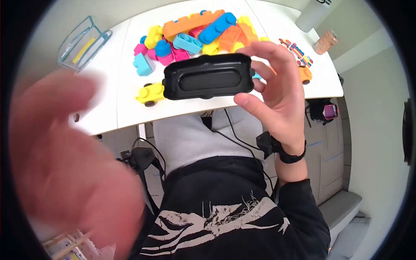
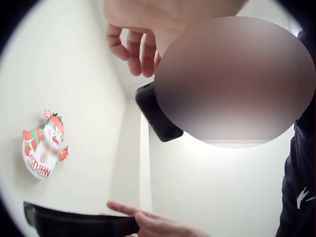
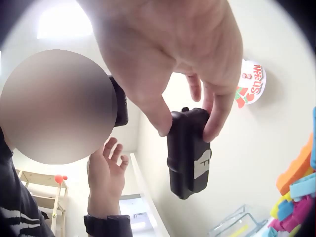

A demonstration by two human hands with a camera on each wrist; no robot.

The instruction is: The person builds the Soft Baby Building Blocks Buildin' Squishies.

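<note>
In the head view a black oblong case part (image 1: pixel 209 79), its hollow side showing, is held up over the table's front edge. My right hand (image 1: pixel 281 95) pinches its right end between thumb and fingers. The right wrist view shows the same black part (image 3: pixel 187 153) hanging from my right hand (image 3: pixel 173 59), with a pale label on it. My left hand (image 1: pixel 73 160) is raised, blurred and close to the camera at the left, apart from the part. In the left wrist view its fingers hang loosely curled (image 2: pixel 143 49) and hold nothing.
Colourful toy blocks (image 1: pixel 190 39) are heaped on the white table (image 1: pixel 99 108). Around them stand a yellow wheeled block (image 1: pixel 151 92), an orange wheeled block (image 1: pixel 305 75), a clear holder (image 1: pixel 82 45), a can (image 1: pixel 325 42) and a grey bottle (image 1: pixel 311 16). Cables (image 1: pixel 229 130) cross the lap.
</note>
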